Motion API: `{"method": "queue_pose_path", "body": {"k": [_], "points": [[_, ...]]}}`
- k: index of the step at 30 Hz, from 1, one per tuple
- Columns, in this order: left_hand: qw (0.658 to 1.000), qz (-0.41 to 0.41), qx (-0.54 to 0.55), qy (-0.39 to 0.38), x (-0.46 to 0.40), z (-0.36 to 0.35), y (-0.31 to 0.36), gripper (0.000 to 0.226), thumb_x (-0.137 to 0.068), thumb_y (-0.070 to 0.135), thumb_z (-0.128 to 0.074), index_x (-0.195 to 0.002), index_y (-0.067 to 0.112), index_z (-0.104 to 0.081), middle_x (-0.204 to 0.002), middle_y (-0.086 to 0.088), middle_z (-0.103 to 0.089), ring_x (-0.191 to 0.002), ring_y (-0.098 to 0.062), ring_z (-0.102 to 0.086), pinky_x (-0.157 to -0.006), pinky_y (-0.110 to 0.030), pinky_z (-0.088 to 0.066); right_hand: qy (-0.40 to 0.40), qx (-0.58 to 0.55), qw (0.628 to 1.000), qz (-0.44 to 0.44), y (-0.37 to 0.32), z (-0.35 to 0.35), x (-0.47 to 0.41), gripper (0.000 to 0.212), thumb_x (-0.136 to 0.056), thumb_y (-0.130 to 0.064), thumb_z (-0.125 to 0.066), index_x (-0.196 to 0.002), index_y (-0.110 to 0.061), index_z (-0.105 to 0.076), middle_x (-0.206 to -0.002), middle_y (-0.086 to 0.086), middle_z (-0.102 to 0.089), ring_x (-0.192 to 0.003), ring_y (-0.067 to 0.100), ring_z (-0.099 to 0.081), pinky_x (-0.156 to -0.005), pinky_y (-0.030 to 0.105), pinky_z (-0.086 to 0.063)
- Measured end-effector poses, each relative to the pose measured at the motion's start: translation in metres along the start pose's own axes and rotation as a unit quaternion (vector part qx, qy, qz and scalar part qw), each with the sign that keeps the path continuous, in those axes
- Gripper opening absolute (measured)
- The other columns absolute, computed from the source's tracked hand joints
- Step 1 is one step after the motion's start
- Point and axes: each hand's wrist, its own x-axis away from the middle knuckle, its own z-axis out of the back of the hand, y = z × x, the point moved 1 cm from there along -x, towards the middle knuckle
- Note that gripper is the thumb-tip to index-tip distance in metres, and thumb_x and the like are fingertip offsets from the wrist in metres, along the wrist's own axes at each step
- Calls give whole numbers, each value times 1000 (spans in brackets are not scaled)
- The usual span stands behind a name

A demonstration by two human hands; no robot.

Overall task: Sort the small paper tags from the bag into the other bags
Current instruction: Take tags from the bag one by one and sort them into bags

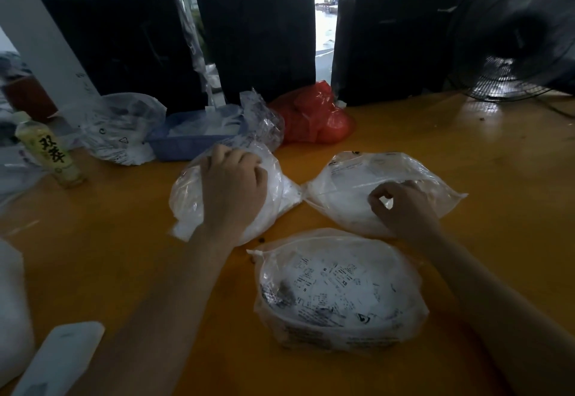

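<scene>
Orange desk [466, 159] fills the view. Three large black wrapped blocks [258, 34] stand upright along its far edge; a black fan [516, 44] sits at the far right corner.

Three clear plastic bags lie in a cluster mid-desk. Near bag [339, 293]: mouth open upward, full of small white paper tags [329, 283] printed in black; size letters M, S, XS legible. Left bag [280, 190]: white contents, not readable. Right bag [351, 193]: white contents, printed label strip near its top edge. Left and right bags meet at one corner; the near bag sits just in front of both.

Behind them: red plastic bag [314, 115], blue tray [189, 143] holding white pieces, crumpled clear bags either side of the tray. Green-labelled bottle [51, 153] upright at far left. White flat object [59, 361] at near left corner.

Left hand [233, 184]: lies on top of the left bag, fingers curled over its far side, grip closed on the plastic.

Right hand [401, 205]: over the right bag, thumb and forefinger brought together in a pinch at the bag's upper film; whether a tag is between them cannot be told.
</scene>
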Motion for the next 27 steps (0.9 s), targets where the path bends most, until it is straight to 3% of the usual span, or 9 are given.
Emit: {"method": "queue_pose_path", "body": {"k": [2, 4, 6, 9, 12, 16, 23, 25, 27], "points": [[986, -20, 162, 28, 14, 7, 21, 31, -98, 19, -46, -105, 12, -75, -102, -3, -74, -99, -20, -59, -91, -36, -43, 15, -50, 999, -2, 0, 5, 0, 13, -95, -25, -68, -85, -32, -64, -83, -19, -65, -87, 8, -62, -72, 26, -39], [956, -3, 292, -20, 29, 8, 44, 35, -100, 25, -42, -107, 13, -74, -102, 2, -72, -97, -12, -60, -88, -23, -44, 20, -84, 996, -12, 0, 10, 1, 13, -93, -28, -69, -83, -34, -64, -79, -23, -64, -76, -5, -61, -65, 16, -38], [935, 9, 350, -64, 43, 3, 59, 32, -101, 26, -45, -108, 15, -74, -101, 5, -72, -94, -7, -61, -84, -17, -46, 30, -79, 996, -8, -3, 12, 3, 8, -93, -26, -68, -86, -30, -68, -79, -23, -64, -74, -6, -59, -64, 14, -37], [937, -17, 335, -100, 54, -6, 68, 22, -102, 16, -54, -107, 15, -76, -102, 5, -73, -97, -6, -60, -86, -12, -43, 63, 62, 995, 42, -4, 11, 1, 4, -96, -17, -65, -94, -18, -69, -87, -5, -71, -79, 11, -58, -74, 27, -47], [935, -21, 326, -138, 60, -10, 70, 22, -103, 17, -54, -107, 18, -75, -103, 7, -73, -98, -7, -60, -88, -19, -46, 20, 122, 992, 21, 0, 9, 0, 8, -97, -19, -66, -99, -17, -73, -102, 2, -75, -97, 23, -64, -94, 43, -50], [930, -14, 327, -167, 67, -10, 70, 21, -103, 18, -55, -109, 18, -75, -106, 4, -73, -96, -6, -61, -84, -16, -46, 4, -19, 999, -38, 1, 12, 8, 3, -91, -27, -76, -88, -27, -75, -93, -8, -74, -83, 7, -61, -71, 26, -44], [909, 39, 370, -189, 72, -5, 74, 28, -105, 30, -57, -129, 20, -68, -121, 9, -70, -108, 0, -59, -96, -20, -49, 38, -107, 993, -13, -21, 40, 14, 11, -94, -21, -70, -86, -28, -72, -86, -18, -70, -81, 1, -64, -71, 16, -44], [897, 59, 394, -190, 72, -5, 76, 42, -104, 42, -58, -142, 24, -58, -133, 11, -65, -119, 3, -57, -103, -22, -48, 4, -146, 989, -1, -35, 44, 20, 12, -95, -26, -68, -85, -32, -70, -79, -19, -72, -77, 2, -66, -66, 18, -46], [849, 103, 468, -222, 71, -3, 79, 57, -98, 54, -64, -149, 33, -49, -135, 21, -62, -121, 11, -56, -99, -13, -48, -68, -194, 979, 1, -51, 42, 27, 9, -96, -30, -67, -89, -35, -70, -78, -20, -73, -71, 14, -68, -64, 34, -55]]}}
